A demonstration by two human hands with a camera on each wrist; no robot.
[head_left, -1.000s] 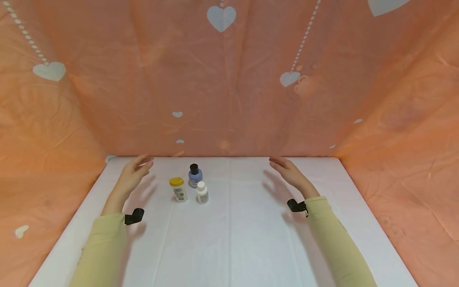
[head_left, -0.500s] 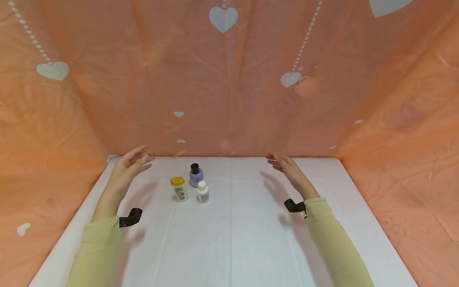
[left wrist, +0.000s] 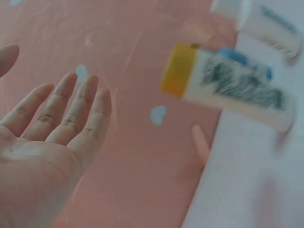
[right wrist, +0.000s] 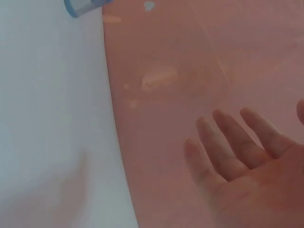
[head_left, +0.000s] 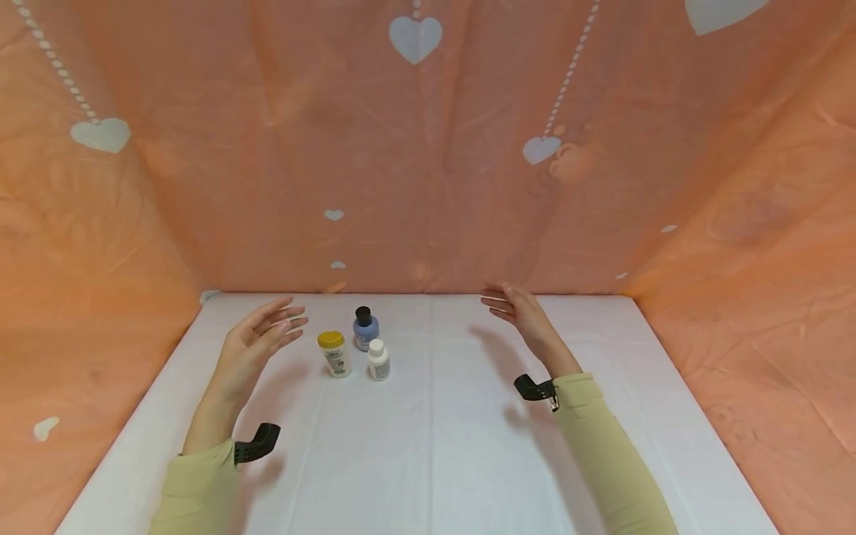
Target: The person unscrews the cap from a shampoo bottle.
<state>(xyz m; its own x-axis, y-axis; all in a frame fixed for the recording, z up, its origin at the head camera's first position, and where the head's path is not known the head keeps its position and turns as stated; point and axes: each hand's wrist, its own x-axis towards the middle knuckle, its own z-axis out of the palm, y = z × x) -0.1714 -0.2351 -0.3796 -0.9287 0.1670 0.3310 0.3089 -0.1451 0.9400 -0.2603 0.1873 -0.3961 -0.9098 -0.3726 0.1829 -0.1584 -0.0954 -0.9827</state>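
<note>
Three small bottles stand upright in a cluster, left of the middle of the white table. One is a white bottle with a yellow cap (head_left: 336, 358), also large and blurred in the left wrist view. Behind it is a blue-purple bottle with a black cap (head_left: 365, 331), and in front right a small white bottle with a white cap (head_left: 378, 362). My left hand (head_left: 257, 342) hovers to their left, palm inward, fingers spread and holding nothing. Well to the right of the bottles, my right hand (head_left: 524, 316) is raised over the table with extended fingers, holding nothing.
The white cloth-covered table (head_left: 428, 461) ends at an orange curtain (head_left: 428, 186) with pale hearts, which runs along the back and both sides. A black camera mount sits on the left wrist (head_left: 259, 443) and another on the right wrist (head_left: 533, 388).
My left hand has come down and shifted right, closer to the yellow-capped bottle. My right hand has drifted left. The three bottles stay where they were.
</note>
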